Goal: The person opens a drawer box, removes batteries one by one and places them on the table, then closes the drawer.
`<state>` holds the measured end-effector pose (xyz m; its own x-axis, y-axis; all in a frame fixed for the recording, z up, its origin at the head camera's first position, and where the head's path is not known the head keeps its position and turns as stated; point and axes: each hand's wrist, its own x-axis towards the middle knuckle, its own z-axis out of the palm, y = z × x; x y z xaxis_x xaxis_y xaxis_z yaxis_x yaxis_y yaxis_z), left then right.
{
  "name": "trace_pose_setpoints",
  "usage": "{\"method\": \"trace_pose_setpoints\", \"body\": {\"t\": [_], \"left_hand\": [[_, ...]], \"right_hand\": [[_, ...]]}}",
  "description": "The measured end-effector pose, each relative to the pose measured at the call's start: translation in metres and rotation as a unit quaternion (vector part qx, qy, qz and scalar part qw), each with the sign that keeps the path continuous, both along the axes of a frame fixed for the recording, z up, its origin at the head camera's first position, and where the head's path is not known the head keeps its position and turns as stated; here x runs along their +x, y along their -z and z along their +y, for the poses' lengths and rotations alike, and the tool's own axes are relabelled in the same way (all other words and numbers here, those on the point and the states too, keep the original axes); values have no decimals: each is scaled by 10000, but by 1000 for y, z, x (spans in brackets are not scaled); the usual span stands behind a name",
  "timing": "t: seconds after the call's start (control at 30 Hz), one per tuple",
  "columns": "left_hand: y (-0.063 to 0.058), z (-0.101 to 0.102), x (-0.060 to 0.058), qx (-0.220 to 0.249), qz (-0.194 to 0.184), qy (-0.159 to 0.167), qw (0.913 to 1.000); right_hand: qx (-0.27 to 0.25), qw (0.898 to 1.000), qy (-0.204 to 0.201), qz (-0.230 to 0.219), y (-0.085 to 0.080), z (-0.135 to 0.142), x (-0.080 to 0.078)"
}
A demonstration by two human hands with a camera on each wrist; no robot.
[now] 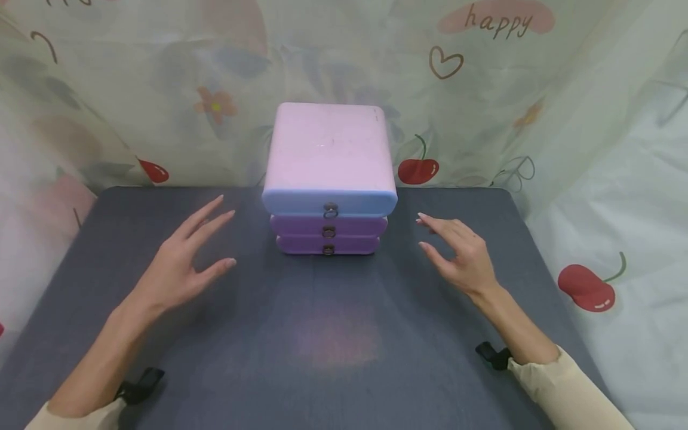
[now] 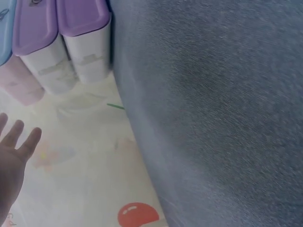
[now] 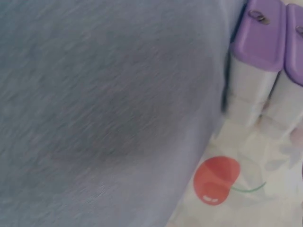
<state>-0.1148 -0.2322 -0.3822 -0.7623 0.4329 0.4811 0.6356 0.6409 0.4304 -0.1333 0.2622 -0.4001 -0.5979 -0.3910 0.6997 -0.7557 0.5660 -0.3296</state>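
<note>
A small three-drawer box [image 1: 330, 155] with a pink top stands at the back of the table. Its top drawer front [image 1: 290, 203] is blue and the two below are purple, each with a small metal ring pull [image 1: 330, 210]. My left hand [image 1: 180, 263] hovers left of the box, fingers spread and holding nothing. To the right of the box, my right hand [image 1: 464, 257] is held apart from it, fingers loosely extended around nothing. In the left wrist view, part of the left hand [image 2: 12, 161] shows at the left edge. The right wrist view shows no hand.
The box rests on a dark grey table [image 1: 333, 310]. Behind it hangs a pale curtain [image 1: 333, 54] printed with cherries, flowers and the word "happy". White cloth [image 1: 634, 197] hangs at the right side. Black straps [image 1: 141, 385] sit at both wrists, by the beige sleeves.
</note>
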Motion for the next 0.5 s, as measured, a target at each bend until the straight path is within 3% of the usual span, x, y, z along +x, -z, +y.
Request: {"method": "trace_pose_setpoints", "body": {"t": [0.5], "left_hand": [[-13,11,-9,942,158,527,9940]], "right_hand": [[-789,9931,-839,-232,-20,-39,0]]}}
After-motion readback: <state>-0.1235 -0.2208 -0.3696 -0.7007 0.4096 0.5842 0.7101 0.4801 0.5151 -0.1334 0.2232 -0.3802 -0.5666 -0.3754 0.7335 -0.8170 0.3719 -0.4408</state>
